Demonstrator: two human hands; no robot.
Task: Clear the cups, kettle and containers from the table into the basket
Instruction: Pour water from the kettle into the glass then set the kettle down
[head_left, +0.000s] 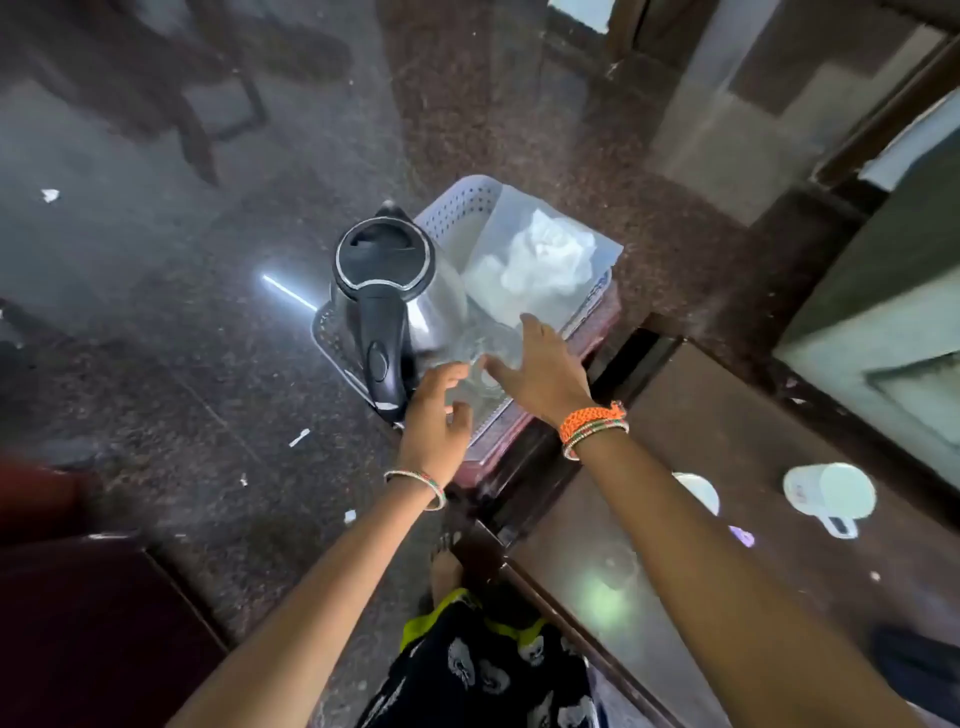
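Observation:
A white perforated basket (457, 208) sits on a low reddish stool (498, 441). Inside it stand a steel kettle (384, 291) with a black lid and handle, and a clear container (540, 260) holding white tissue. At the basket's near corner, clear glasses (485, 358) show blurred between my hands. My left hand (436, 415) curls around one of them. My right hand (543, 369) reaches over the glasses with fingers spread, and its grip is unclear. On the table at right stand a white mug (831, 493), a white cup (698, 491) and a clear glass (615, 566).
The brown table (727, 441) runs along the right, with its corner close to the stool. The dark speckled floor (182, 338) carries scraps of paper. A dark red seat (78, 623) lies at lower left. My foot (447, 571) stands beside the table edge.

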